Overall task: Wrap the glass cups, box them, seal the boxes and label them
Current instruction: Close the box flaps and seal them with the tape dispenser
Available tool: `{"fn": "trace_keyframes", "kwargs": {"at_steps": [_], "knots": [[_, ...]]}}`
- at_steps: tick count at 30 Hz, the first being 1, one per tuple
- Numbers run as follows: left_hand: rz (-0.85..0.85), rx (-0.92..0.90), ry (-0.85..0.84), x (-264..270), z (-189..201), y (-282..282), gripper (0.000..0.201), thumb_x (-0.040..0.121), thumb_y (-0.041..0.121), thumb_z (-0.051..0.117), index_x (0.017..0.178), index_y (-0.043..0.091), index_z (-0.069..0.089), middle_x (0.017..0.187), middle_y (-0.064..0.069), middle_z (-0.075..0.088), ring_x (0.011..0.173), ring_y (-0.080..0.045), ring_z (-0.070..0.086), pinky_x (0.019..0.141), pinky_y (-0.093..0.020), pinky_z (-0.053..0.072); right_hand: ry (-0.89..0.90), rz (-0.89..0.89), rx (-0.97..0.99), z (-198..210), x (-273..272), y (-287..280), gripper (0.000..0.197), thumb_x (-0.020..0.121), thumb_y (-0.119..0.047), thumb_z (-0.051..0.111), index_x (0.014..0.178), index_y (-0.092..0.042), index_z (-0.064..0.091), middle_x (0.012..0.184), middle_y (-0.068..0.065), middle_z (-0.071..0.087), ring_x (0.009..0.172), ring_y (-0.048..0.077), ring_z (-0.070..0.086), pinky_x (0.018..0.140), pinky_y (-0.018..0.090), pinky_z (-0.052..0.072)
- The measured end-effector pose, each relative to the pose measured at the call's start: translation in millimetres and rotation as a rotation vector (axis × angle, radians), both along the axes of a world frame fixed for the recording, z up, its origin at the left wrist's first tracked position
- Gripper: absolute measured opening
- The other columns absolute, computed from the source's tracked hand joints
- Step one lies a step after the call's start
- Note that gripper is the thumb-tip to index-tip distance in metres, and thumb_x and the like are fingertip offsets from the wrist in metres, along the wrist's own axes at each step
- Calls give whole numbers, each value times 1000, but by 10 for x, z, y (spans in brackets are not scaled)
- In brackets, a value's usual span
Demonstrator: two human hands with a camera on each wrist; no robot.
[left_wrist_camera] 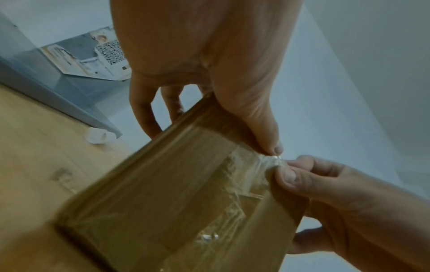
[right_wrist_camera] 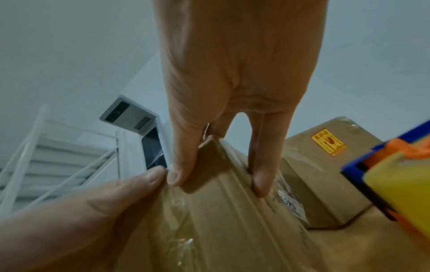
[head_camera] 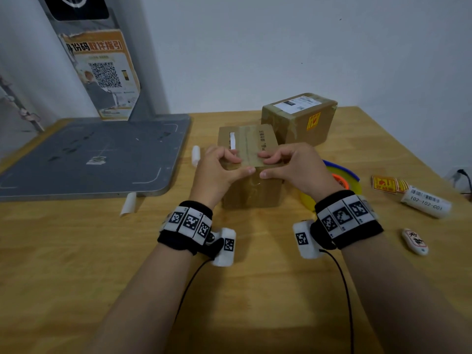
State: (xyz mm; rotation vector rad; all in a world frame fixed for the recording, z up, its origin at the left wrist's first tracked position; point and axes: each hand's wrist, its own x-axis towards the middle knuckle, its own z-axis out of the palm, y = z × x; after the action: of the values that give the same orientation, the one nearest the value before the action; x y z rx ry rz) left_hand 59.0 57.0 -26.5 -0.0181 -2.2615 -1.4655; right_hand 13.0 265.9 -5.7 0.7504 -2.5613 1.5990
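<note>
A pale wall backs a light wooden table [head_camera: 255, 277], with a grey metal weighing platform [head_camera: 97, 154] along its left edge. Near the middle of the table stands a small brown cardboard box [head_camera: 251, 175], its top seam covered by a strip of clear packing tape [head_camera: 246, 146]. The left hand [head_camera: 217, 166] and the right hand [head_camera: 293, 166] both curl over the box's near top edge, thumbs almost touching on the front face; the wrist views show the thumbs and fingers pinching and pressing a crumpled end of the tape down over that edge. Toward the far right corner a second, larger brown cardboard box [head_camera: 302, 118] sits taped, with a white shipping label [head_camera: 296, 103] on top and a yellow fragile sticker [head_camera: 313, 121] on its side, so it looks finished. Just right of the near box lies a yellow tape dispenser with blue and orange parts [head_camera: 342, 178], and by the right edge lie loose yellow fragile stickers [head_camera: 385, 184] and a white roll of barcode labels [head_camera: 425, 204]. Judging from this, the near box is packed and its sealing is nearly done; it shows no label or sticker yet. Whether more cups remain cannot be told.
</note>
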Motion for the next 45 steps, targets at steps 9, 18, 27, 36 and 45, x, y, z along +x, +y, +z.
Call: {"fn": "trace_keyframes", "kwargs": {"at_steps": [9,18,27,36,45], "knots": [[-196,16,-3,58,-64,-322,31,77,15,85,108,18,80,126,9,70,122,-1,59,110,-38,49,-168,55,-60,24,-54,115,22,76,-14,90,95,-17,81,111,-19,77,106,-2,70,70,27,62],[-285,205,-65,103,-118,-416,29,100,25,59,126,20,73,145,22,57,142,-2,44,115,-52,43,-303,69,-223,-39,4,266,27,86,-7,80,112,-13,79,125,-16,73,116,7,69,87,42,63],[47,107,-267,147,435,-494,22,102,29,59,111,28,78,128,17,69,123,-13,60,103,-41,50,-307,219,-241,40,296,16,18,96,-5,68,111,2,75,119,5,76,111,22,73,87,40,63],[-16,-556,-510,243,603,161,80,80,37,82,150,42,44,163,-2,28,154,-28,6,124,-55,6,87,-107,-17,240,-134,-111,14,99,-32,66,108,-34,77,109,-10,75,109,12,66,97,45,56],[-275,-518,-502,219,659,-205,75,82,4,79,141,44,56,166,11,27,150,-18,29,114,-33,31,9,17,314,180,-188,-214,35,101,-47,60,132,-33,70,130,-15,67,132,13,55,106,31,42]]}}
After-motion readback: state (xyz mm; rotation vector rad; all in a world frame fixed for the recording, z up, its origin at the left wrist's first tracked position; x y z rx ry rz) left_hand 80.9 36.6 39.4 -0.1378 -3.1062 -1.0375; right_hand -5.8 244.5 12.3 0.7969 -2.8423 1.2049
